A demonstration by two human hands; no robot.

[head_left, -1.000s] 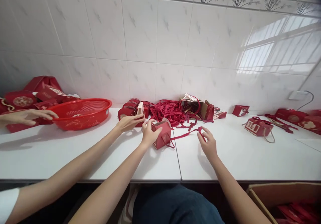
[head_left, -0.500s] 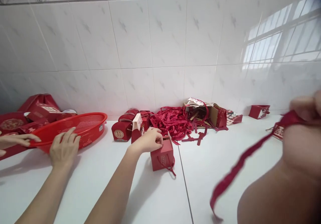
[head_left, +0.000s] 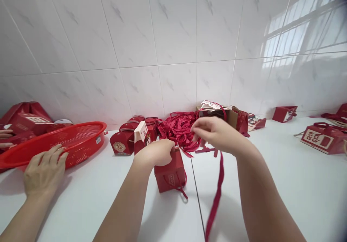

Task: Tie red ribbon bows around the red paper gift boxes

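My left hand [head_left: 155, 153] is closed on the top edge of a small red gift box [head_left: 169, 173], which stands on the white table with thin red cord handles on its front. My right hand [head_left: 214, 133] is raised a little to the right of the box, fingers curled in towards the thumb. A dark red ribbon [head_left: 218, 188] hangs down from it; the palm hides where the ribbon is gripped. Behind both hands lies a tangled heap of red ribbons [head_left: 180, 124].
Another person's hand [head_left: 46, 169] rests on a red plastic basket [head_left: 86, 135] at left. Several red boxes [head_left: 121, 142] stand behind my left hand. An opened carton [head_left: 231, 117] lies by the tiled wall. A red box with a white label [head_left: 317, 139] sits at right.
My right hand has come from the far right edge to near the box, bringing the ribbon with it. My left hand stays on the box. The other person's basket has shifted left in view.
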